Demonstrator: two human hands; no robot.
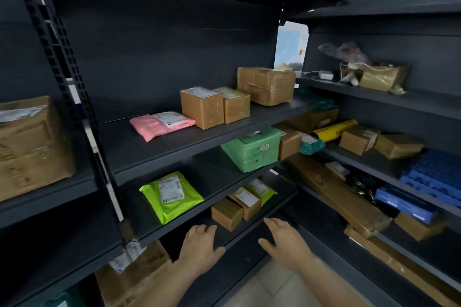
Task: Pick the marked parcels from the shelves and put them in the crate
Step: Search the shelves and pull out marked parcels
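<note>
Both hands reach in at the bottom centre of the frame, toward a low shelf (252, 229). The left hand (199, 244) and the right hand (284, 239) are palm-down with fingers straight and slightly spread, holding nothing. They sit either side of the small brown boxes (227, 213) just above them in the frame, which looks like the set-up for a two-handed pick. Whether the left thumb touches the shelf lip I cannot tell.

The parcels mostly lie with their white labels facing up, probably so they can be checked at a glance. A lime-green mailer (171, 195) lies left of centre. A green parcel (252, 149) at centre shows a QR code on its front face. A pink mailer (162, 124) lies just beside two taller brown boxes (202, 107) on the shelf above. None of the label print can be read (it is too blurred), so which parcels are the marked ones cannot be judged here.

At the right of the frame a long cardboard box (336, 194) slants across a shelf, likely because it is too long to lie square. Blue trays (434, 177) sit at the right edge. The crate is not in view.
</note>
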